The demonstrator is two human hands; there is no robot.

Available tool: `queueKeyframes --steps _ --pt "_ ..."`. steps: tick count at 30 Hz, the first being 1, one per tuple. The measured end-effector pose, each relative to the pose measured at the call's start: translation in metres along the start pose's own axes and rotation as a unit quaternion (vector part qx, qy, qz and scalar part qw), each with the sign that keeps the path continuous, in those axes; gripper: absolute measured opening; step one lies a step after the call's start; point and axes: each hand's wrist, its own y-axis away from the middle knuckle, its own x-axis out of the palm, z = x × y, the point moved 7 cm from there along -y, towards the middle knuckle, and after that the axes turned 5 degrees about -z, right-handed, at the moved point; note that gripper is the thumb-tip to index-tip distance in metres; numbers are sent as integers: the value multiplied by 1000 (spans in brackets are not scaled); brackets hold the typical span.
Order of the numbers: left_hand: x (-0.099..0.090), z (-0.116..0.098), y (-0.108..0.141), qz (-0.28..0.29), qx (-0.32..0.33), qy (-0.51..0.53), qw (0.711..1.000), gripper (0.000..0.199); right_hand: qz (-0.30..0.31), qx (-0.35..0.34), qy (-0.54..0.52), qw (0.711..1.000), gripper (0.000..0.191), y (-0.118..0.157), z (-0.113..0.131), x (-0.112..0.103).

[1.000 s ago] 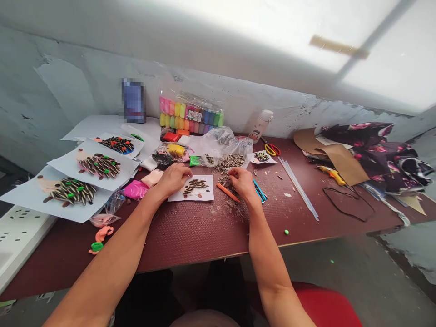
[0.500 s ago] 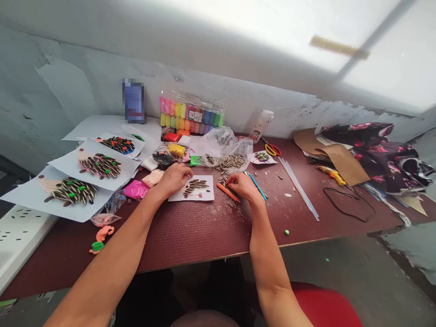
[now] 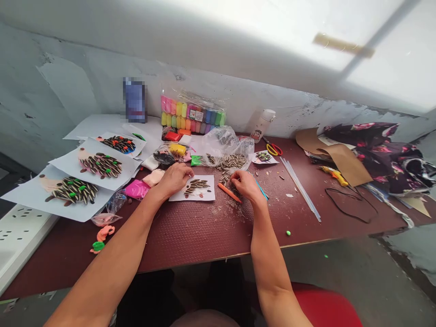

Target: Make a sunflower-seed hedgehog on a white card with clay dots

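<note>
Dark red dimpled surface point(image 3: 184, 240) carries everything in view. The left grip point(image 3: 175, 179) is curled, its fingers pressed together, at the edge of a white card point(image 3: 207, 196) bearing a row of striped sunflower seeds point(image 3: 196, 187); whether anything is pinched cannot be told. The right grip point(image 3: 245, 186) is drawn together over a loose heap of seeds point(image 3: 225, 179), and a pinch cannot be confirmed there either. A slim orange stick point(image 3: 229, 193) lies just beside it, and a thin blue strip point(image 3: 262, 190) emerges past it. Farther off, a clear plastic bag of seeds point(image 3: 231, 161) sits before a packet of rainbow modelling clay point(image 3: 192, 111), against a scuffed pale wall point(image 3: 68, 86).
</note>
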Motion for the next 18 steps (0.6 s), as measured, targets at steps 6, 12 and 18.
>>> queueKeyframes --steps 6,12,18 --pt "0 0 0 2 -1 -4 1000 23 -67 15 -137 988 21 -3 -7 -5" --pt "-1 -1 0 1 -2 0 1000 23 76 -21 -268 960 13 5 13 4" --pt "-1 -2 0 7 -4 -1 1000 23 267 -67 -295 915 31 24 38 18"
